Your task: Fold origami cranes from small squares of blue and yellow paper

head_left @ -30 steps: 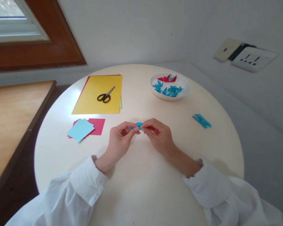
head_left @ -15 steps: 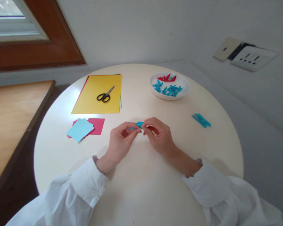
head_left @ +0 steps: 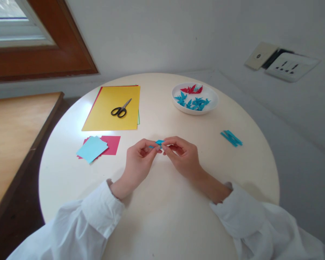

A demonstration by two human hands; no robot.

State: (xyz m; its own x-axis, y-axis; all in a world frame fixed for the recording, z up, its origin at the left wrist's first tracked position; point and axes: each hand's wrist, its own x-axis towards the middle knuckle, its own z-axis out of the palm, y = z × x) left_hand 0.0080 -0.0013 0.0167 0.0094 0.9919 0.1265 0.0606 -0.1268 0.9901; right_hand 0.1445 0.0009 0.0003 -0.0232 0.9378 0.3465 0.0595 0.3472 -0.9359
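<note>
A small folded blue paper piece (head_left: pixel 159 142) is pinched between my two hands above the middle of the round table. My left hand (head_left: pixel 139 159) grips its left side between thumb and fingers. From the right, my right hand (head_left: pixel 182 156) pinches the other side, thumb in front. Fingertips cover most of the paper, so its exact shape is hidden. Beyond my right hand stands a white dish (head_left: pixel 196 112) with several folded blue paper cranes (head_left: pixel 200 104) and red ones (head_left: pixel 191 89) in it.
Black-handled scissors (head_left: pixel 121 109) lie on yellow paper sheets (head_left: pixel 105 121) at the back left. Nearer are light blue squares (head_left: pixel 92 148) over pink squares (head_left: pixel 112 145). Several folded blue strips (head_left: pixel 231 138) lie at the right. A wall socket (head_left: pixel 289 66) is beyond the white table (head_left: pixel 162 216).
My right hand has shifted very slightly, its thumb now a little higher and closer to the left fingertips. The blue paper stays held in both hands.
</note>
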